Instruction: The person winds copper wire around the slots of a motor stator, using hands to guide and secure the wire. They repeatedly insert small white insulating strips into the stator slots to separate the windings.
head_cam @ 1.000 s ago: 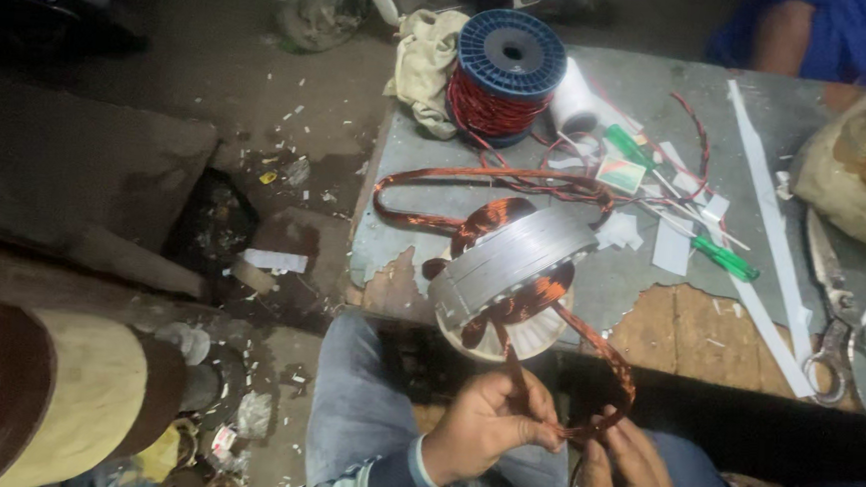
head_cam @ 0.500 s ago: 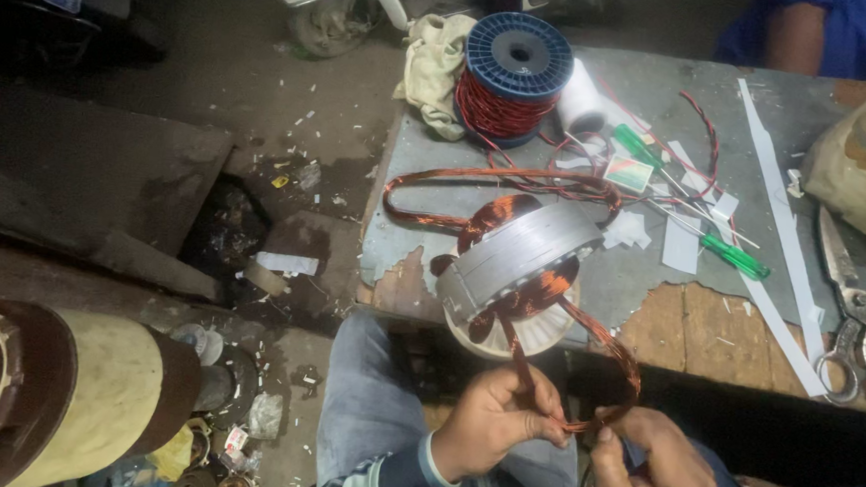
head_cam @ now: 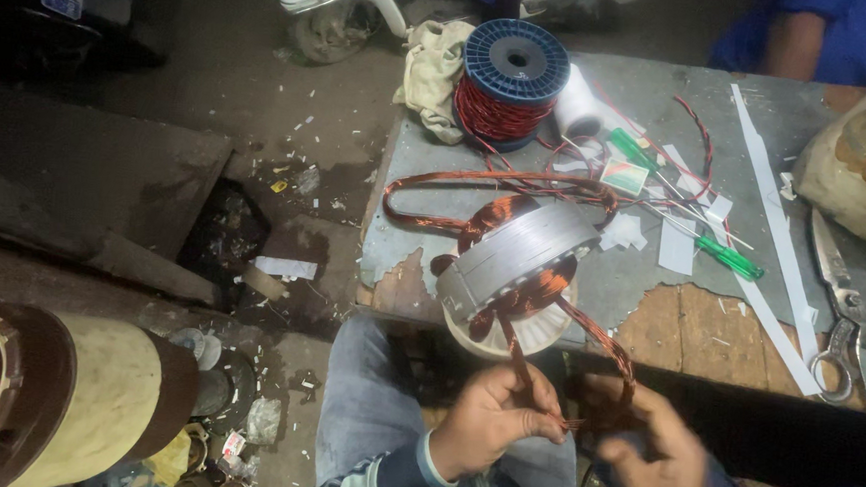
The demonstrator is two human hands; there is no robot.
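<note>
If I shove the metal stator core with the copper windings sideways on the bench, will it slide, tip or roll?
The stator core probably feels heavy for its size: it looks like stacked steel packed with copper. It sits tilted on a white ring at the bench edge, so a shove may tip it off. The copper coil loop held in both hands would likely tug it.

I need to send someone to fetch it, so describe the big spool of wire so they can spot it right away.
Start at the grey-topped table and look to its far left corner, beside a crumpled cloth. The spool stands upright there. Its blue flanges and reddish copper wire set it apart from the white roll next to it.
</note>
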